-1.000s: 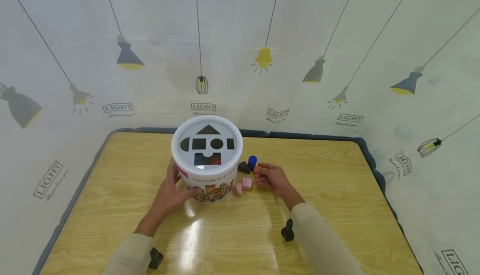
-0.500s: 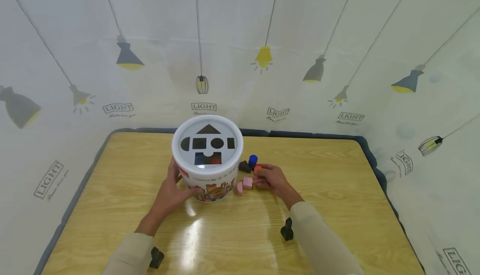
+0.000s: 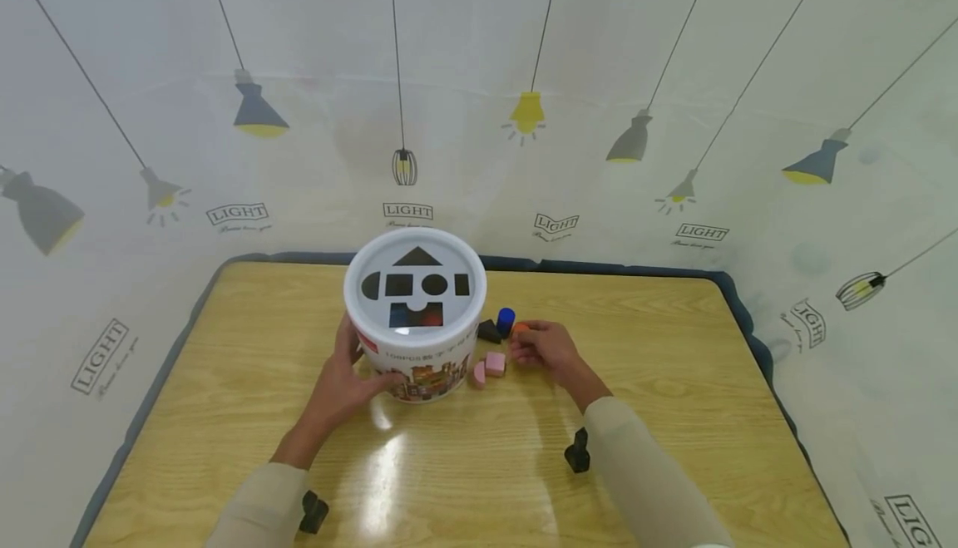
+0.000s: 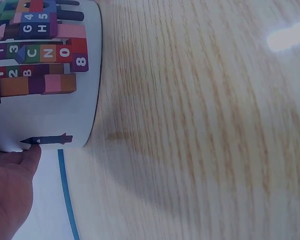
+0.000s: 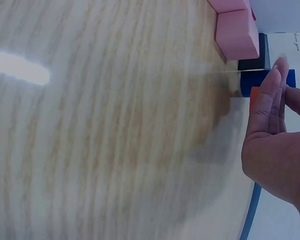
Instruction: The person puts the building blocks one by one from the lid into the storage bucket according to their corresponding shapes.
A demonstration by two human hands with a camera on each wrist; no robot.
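Wood-grain table (image 3: 464, 465): left grip (image 3: 342, 386) clasps shape-sorter bucket (image 3: 417, 345), centre-frame; right grip (image 3: 550, 350) pinches orange block (image 3: 520, 328), best held lightly.

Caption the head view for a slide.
Left hand holds a lidded bucket; right hand holds an orange block beside a blue cylinder.

white bucket (image 3: 422, 365), pink cube (image 3: 496, 362)

the bucket's print is multicoloured; its white lid (image 3: 417, 285) shows dark cut-outs. the cylinder (image 3: 506, 320) is blue, one block (image 3: 490, 332) black, another piece (image 3: 520, 329) orange. yellow-brown grain patterns the table (image 3: 479, 465); printed lamps (image 3: 527, 111) pattern the pale wall (image 3: 479, 24).
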